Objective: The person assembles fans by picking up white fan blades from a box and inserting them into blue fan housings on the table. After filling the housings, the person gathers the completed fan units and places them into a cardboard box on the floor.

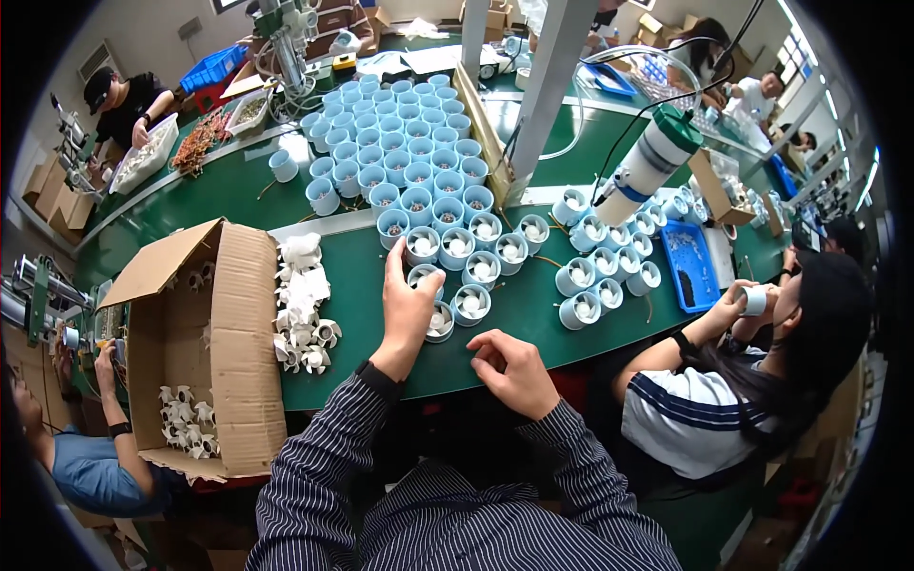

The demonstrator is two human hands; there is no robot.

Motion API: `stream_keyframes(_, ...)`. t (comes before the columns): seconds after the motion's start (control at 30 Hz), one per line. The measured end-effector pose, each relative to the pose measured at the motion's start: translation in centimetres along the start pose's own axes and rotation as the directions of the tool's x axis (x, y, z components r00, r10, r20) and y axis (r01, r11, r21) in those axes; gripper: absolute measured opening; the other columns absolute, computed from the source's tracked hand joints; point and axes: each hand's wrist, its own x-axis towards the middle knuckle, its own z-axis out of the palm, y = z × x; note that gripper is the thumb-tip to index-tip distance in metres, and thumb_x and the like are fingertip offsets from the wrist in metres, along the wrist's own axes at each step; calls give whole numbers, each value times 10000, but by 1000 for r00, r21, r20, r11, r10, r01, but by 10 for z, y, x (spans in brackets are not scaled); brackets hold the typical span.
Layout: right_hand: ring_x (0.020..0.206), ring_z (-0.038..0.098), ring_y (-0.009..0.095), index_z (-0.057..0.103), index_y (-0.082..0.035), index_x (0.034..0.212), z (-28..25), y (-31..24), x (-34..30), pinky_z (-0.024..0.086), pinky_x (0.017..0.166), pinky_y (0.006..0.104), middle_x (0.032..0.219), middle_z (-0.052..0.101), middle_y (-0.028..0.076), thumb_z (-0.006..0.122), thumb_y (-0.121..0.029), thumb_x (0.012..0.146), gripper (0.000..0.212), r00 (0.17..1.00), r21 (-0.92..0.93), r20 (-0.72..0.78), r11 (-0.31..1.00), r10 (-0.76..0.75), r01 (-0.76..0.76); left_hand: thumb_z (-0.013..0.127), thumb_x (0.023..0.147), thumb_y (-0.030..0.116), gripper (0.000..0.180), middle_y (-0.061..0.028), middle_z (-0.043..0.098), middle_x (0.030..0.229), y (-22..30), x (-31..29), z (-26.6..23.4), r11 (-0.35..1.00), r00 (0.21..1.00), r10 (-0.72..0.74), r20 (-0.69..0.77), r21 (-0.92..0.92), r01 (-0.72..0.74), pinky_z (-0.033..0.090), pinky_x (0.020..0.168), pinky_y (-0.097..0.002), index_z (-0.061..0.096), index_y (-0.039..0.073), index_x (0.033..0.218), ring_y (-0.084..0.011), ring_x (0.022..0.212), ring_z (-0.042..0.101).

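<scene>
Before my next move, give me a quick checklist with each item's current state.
1. Left hand at a pale-blue cylindrical plastic cup: ok.
2. Right hand empty: cannot tell; curled fingers hide its palm.
3. Loose white plastic bladed rotors within reach: apparently ok, piled left of the left hand.
4. Every pale-blue cup holding a rotor: not ok; cups in the back rows show none.
5. Rotor fully seated beside the left thumb: cannot tell, partly covered.

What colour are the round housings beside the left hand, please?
The housings beside the left hand are light blue, best seen in the head view.
</scene>
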Motion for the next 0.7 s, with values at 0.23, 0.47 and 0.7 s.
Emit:
stream_keyframes(0.23, 697, 703, 208, 662, 9, 1155, 12, 1, -2, 563, 683, 336, 823, 721, 106, 711, 8, 909, 251, 999, 15, 41, 1000, 10, -11, 725, 895, 98, 776, -231, 517, 1540, 3, -10, 21, 988, 1000, 3, 8, 154, -4, 443, 1193, -422, 422, -29, 1598, -349, 1428, 532)
stream_keyframes(0.47, 707, 716, 217, 653, 16, 1155, -9, 12, -4, 567, 690, 341, 822, 740, 118, 716, 3, 898, 265, 984, -51, -150, 993, 96, -104, 659, 914, 98, 767, -283, 461, 1578, 16, -23, 76, 989, 1000, 9, 15, 148, -11, 385, 1240, -450, 373, -51, 1611, -416, 1476, 467)
stream_keyframes(0.7, 726, 743, 221, 663, 33, 1108, -31, 30, -3, 579, 696, 349, 842, 765, 140, 719, -5, 904, 215, 945, -19, -297, 989, 135, -147, 628, 930, 109, 781, -319, 405, 1638, 10, -12, 132, 992, 1000, 27, -4, 123, -26, 326, 1284, -457, 327, -93, 1621, -444, 1537, 398)
